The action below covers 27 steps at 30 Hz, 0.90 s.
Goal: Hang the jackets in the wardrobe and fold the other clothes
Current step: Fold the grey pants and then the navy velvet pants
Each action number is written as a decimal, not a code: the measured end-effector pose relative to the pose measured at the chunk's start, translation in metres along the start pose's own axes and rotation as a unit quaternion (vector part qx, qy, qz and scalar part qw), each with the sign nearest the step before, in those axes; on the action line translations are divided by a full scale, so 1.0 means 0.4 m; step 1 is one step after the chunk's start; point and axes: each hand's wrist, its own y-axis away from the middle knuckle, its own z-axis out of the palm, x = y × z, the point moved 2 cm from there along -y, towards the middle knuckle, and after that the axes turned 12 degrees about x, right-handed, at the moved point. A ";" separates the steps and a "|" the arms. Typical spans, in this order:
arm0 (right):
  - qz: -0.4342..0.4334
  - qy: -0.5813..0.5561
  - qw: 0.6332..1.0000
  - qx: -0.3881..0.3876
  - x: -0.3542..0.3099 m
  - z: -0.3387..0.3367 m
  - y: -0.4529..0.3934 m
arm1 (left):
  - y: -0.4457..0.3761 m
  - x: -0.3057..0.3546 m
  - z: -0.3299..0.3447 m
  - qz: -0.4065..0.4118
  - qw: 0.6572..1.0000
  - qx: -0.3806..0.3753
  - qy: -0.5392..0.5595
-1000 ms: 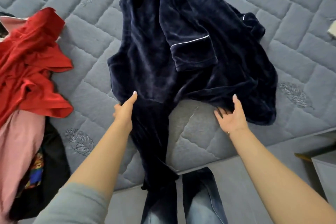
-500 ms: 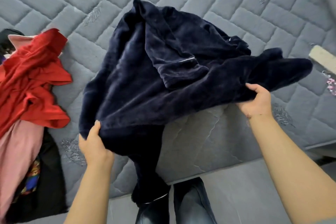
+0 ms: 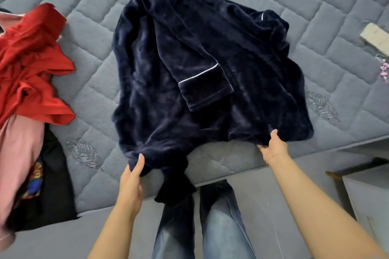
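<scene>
Soft even daylight, no glare, faint shadow under the dark robe point(image 3: 189, 82), wide-angle bending beyond it, red cloth point(image 3: 31, 65) to its left blurred

Navy plush garment point(image 3: 189, 82) (white-piped cuff) spread rumpled on bed, red point(image 3: 33, 65) and pink clothes point(image 3: 19, 153) heaped left, perhaps more beneath.

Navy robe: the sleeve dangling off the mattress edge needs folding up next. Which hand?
Left, probably. The left hand grips the navy robe at its near-left corner, right beside the dangling sleeve. The right hand holds the near-right hem, farther from it.
</scene>
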 end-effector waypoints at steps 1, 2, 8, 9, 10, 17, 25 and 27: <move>-0.018 0.007 1.000 0.010 -0.014 -0.005 0.001 | -0.001 0.020 0.002 0.022 0.999 0.022 0.037; -0.032 0.000 0.999 0.019 -0.029 -0.009 0.000 | -0.001 0.039 -0.003 0.046 0.994 0.062 0.072; -0.015 0.010 0.999 0.043 -0.035 -0.047 0.018 | 0.007 -0.017 -0.100 0.077 0.959 0.240 -0.133; 0.013 0.024 0.999 0.024 -0.014 -0.052 0.017 | 0.000 -0.049 -0.108 0.028 0.964 0.215 -0.156; 0.038 0.038 0.999 0.008 0.007 -0.057 0.017 | -0.003 -0.065 -0.107 -0.016 0.966 0.195 -0.167; -0.142 0.096 0.981 0.095 0.043 -0.090 0.085 | 0.027 0.028 -0.002 0.170 0.920 0.223 -0.272; -0.238 0.164 0.944 -0.160 -0.145 0.090 0.113 | 0.063 0.226 0.403 0.178 0.966 0.022 -0.183; -0.250 0.178 0.934 -0.184 -0.216 0.153 0.092 | 0.048 0.265 0.499 0.186 0.965 0.016 -0.182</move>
